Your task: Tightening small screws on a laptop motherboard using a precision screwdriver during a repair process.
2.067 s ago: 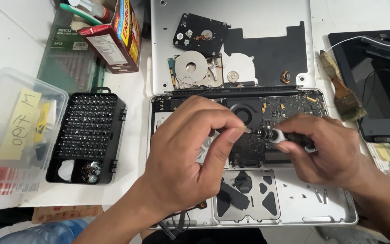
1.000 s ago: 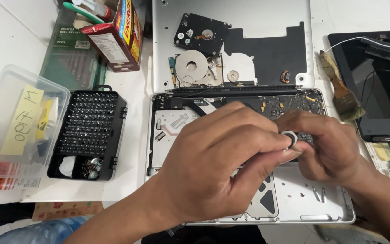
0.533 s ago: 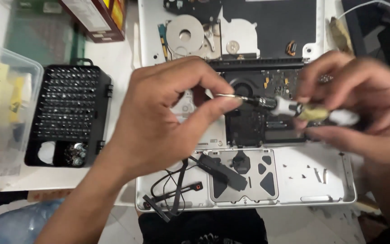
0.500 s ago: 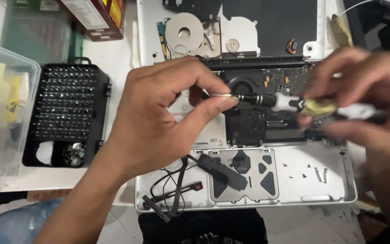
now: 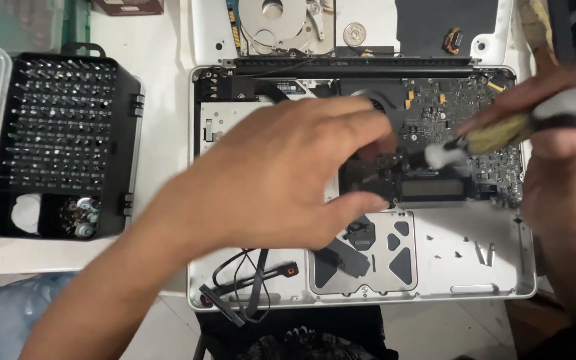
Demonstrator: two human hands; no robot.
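The screwdriver is now gripped by the right hand alone — the left hand has been lifted off, fingers loose, above the opened laptop.

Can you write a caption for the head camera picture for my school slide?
Two hands, left hand and right hand, hold a screwdriver over an opened laptop, beside a black bit case.

The left hand reaches in from lower left, forearm slanting up, palm down, fingers spread and slightly curled, tips pointing right. The right hand comes in from the right edge, blurred, fingers curled closed in a grip, knuckles toward the camera
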